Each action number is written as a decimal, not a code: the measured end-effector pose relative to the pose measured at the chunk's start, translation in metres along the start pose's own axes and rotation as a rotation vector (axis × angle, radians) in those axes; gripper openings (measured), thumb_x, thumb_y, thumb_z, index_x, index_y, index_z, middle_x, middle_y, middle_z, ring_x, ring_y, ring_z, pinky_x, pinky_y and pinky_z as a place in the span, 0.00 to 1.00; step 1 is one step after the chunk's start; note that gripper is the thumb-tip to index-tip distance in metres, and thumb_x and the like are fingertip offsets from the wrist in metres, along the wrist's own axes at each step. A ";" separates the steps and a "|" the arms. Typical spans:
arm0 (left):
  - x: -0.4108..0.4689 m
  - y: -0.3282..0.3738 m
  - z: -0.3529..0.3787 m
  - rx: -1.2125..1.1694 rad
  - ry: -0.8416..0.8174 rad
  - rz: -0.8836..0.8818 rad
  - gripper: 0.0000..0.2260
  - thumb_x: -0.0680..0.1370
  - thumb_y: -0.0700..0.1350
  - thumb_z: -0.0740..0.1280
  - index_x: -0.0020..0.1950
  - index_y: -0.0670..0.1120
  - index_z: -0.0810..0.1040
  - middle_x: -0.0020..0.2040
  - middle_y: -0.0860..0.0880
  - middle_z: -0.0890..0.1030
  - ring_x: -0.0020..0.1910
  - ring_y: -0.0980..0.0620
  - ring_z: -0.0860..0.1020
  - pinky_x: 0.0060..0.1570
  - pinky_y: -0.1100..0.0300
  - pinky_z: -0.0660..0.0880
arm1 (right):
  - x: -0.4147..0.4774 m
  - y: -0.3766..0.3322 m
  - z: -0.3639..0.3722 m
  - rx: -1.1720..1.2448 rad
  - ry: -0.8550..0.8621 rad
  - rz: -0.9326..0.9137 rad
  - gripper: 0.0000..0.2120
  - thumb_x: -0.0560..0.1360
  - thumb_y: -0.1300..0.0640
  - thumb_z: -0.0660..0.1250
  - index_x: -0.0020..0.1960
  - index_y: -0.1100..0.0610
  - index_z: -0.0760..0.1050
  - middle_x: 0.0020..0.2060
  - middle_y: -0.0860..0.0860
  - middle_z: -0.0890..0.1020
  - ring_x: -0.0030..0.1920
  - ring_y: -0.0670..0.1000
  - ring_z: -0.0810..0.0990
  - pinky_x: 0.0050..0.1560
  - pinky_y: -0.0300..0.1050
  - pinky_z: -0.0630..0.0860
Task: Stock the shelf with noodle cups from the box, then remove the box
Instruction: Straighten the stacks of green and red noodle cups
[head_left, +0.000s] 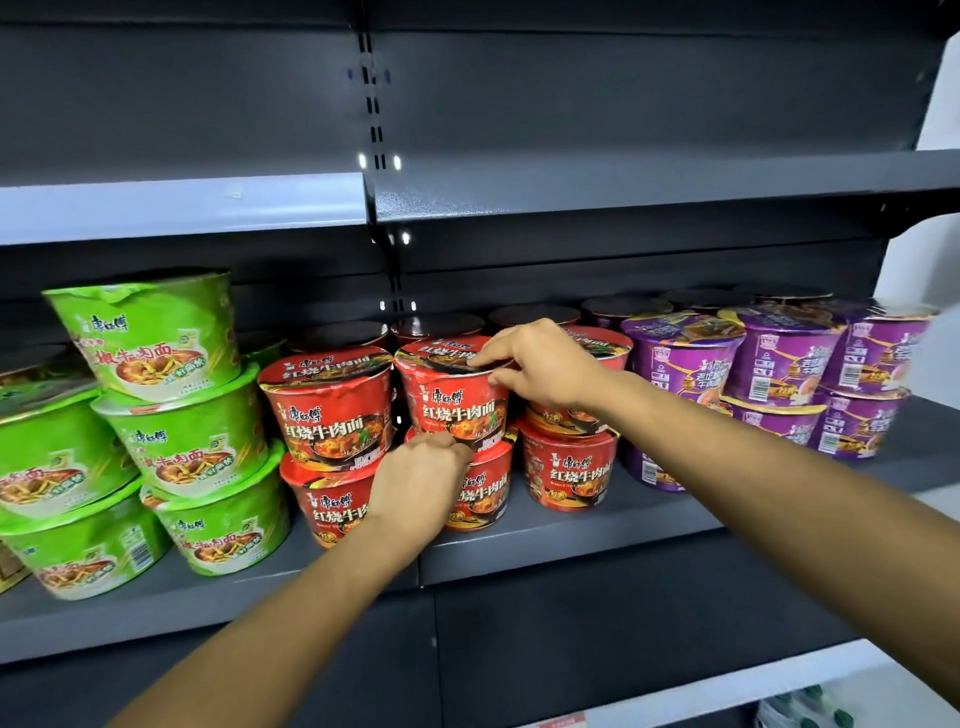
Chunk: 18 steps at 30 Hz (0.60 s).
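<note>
The red noodle cup (457, 410) stands in the middle of the shelf (571, 535), on the upper tier of the red stack, on top of a lower red cup (485, 499); its lid is sealed, so nothing of its contents shows, and whether it has settled fully onto the cup beneath cannot be told. The right hand (545, 366) reaches over it from the right. Its fingers (483, 358) are narrowly spread and bent down onto the near edge of the lid, and the thumb presses the side wall just under the rim, so the hand pinches the top of the cup. The left hand (415, 488) comes up from below, fingers curled tight against the foot of the same cup where it meets the lower one; the fingertips are hidden behind the knuckles. Just to the left stands another red two-cup stack (327, 410), and just to the right a third red stack (566, 467), partly hidden by the right wrist. Behind them are the dark lids of a back row (441, 325). Further left are green cups (166, 447) piled three high, the topmost tilted. To the right are purple cups (779, 364) two high. All are sealed. Above runs an upper shelf (623, 187).
</note>
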<state>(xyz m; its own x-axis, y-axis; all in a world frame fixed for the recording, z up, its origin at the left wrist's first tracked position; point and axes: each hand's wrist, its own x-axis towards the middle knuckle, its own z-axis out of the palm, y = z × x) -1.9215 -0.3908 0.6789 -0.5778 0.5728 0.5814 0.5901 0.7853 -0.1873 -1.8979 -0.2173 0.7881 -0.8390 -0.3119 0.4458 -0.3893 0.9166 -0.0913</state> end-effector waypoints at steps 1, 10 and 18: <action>0.000 0.002 -0.003 0.001 -0.018 0.004 0.06 0.70 0.45 0.75 0.46 0.48 0.84 0.40 0.51 0.81 0.39 0.48 0.81 0.30 0.56 0.79 | -0.001 0.001 -0.002 -0.003 0.005 0.004 0.18 0.76 0.59 0.67 0.65 0.54 0.76 0.64 0.50 0.77 0.65 0.49 0.73 0.67 0.40 0.65; 0.022 0.037 -0.014 -0.154 0.129 0.163 0.07 0.67 0.44 0.76 0.43 0.47 0.83 0.38 0.50 0.80 0.39 0.47 0.80 0.31 0.58 0.78 | -0.028 0.048 -0.030 0.018 0.093 0.120 0.16 0.77 0.59 0.64 0.64 0.54 0.76 0.62 0.50 0.79 0.63 0.49 0.75 0.63 0.40 0.68; 0.046 0.079 0.023 -0.152 0.104 0.214 0.06 0.71 0.44 0.72 0.46 0.47 0.82 0.41 0.51 0.81 0.40 0.48 0.80 0.35 0.54 0.80 | -0.051 0.094 -0.039 -0.060 -0.110 0.062 0.26 0.74 0.53 0.70 0.71 0.51 0.69 0.68 0.49 0.73 0.68 0.49 0.71 0.68 0.45 0.68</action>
<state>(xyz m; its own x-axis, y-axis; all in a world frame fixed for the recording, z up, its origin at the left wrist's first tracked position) -1.9152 -0.2970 0.6726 -0.3750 0.6883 0.6209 0.7749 0.6005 -0.1976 -1.8769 -0.1054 0.7913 -0.8985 -0.2769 0.3408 -0.3150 0.9471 -0.0611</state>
